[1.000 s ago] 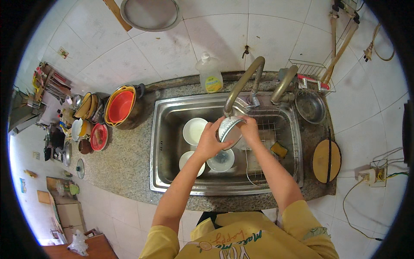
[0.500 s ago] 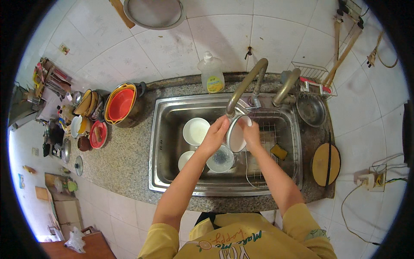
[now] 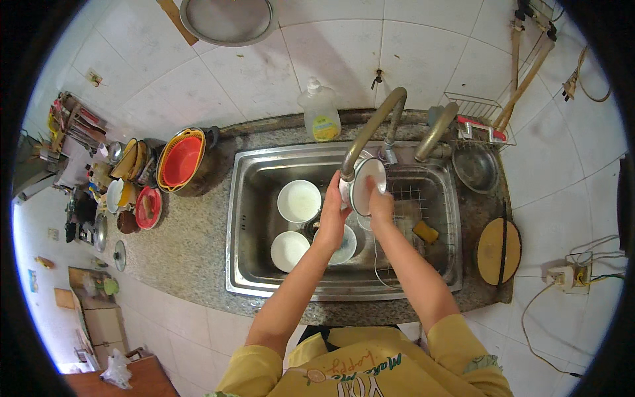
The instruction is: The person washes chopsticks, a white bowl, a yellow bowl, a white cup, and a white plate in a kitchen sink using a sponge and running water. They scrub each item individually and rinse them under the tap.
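Observation:
A white bowl [image 3: 360, 188] is tilted on its side beneath the curved faucet spout [image 3: 370, 129], its inside facing right. My left hand [image 3: 333, 215] grips it from the outer left side. My right hand [image 3: 380, 206] is at its open side, fingers against the inner wall, fingertips partly hidden. Below, in the steel sink [image 3: 238, 218], sit two white bowls, one farther back [image 3: 299, 201] and one nearer [image 3: 290, 251]. A third bowl [image 3: 345, 247] lies partly behind my left forearm. Whether water is running cannot be made out.
A wire rack [image 3: 405, 198] lines the sink's right part, with a yellow sponge [image 3: 425, 231] there. Behind the sink stands a soap bottle [image 3: 322, 118]. A metal pan [image 3: 475, 167] and round wooden board [image 3: 491, 251] sit right; a red basin [image 3: 183, 161] sits left.
The bowl has turned more toward the right and risen slightly under the spout. My left hand has shifted down and right around its outside. The nearer bowl in the sink shows more fully.

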A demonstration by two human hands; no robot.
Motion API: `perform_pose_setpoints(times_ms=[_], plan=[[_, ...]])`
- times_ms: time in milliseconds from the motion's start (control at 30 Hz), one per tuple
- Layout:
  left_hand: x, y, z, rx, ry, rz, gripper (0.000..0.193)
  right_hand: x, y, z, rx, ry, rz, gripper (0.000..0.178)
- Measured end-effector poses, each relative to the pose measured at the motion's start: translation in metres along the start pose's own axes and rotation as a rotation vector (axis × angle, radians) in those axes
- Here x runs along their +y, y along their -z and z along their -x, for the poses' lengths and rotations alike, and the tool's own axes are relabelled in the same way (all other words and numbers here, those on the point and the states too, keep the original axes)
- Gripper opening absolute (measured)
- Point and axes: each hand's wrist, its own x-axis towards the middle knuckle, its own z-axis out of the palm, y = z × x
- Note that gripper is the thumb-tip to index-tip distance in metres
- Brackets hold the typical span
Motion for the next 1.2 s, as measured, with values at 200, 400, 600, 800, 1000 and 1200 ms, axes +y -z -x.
perform_pose_setpoints(times_ms=[200, 400, 600, 800, 1000, 1200], plan=[[0.021, 0.020, -0.002, -0.019, -0.285, -1.058, 0.056, 0.059, -0.006, -0.039, -0.038, 0.425, 0.278, 0.046], [0.041, 0.026, -0.003, -0.194, -0.494, -1.617, 0.051, -0.017, 0.008, 0.006, -0.405, 0.808, 0.937, 0.024], [0.026, 0.011, -0.024, -0.270, -0.805, -1.688, 0.022, -0.020, 0.005, 0.021, -0.482, 0.747, 0.907, 0.019], [0.031, 0.018, -0.028, -0.061, -0.198, -1.657, 0.015, -0.023, 0.016, 0.018, -0.414, 0.602, 1.052, 0.021], [0.028, -0.001, -0.036, -0.377, -0.681, -1.622, 0.013, -0.021, 0.017, 0.016, -0.395, 0.629, 0.909, 0.024], [0.023, 0.018, -0.032, 0.123, -0.397, -1.580, 0.017, -0.033, 0.029, 0.015, -0.491, 0.332, 0.638, 0.027]])
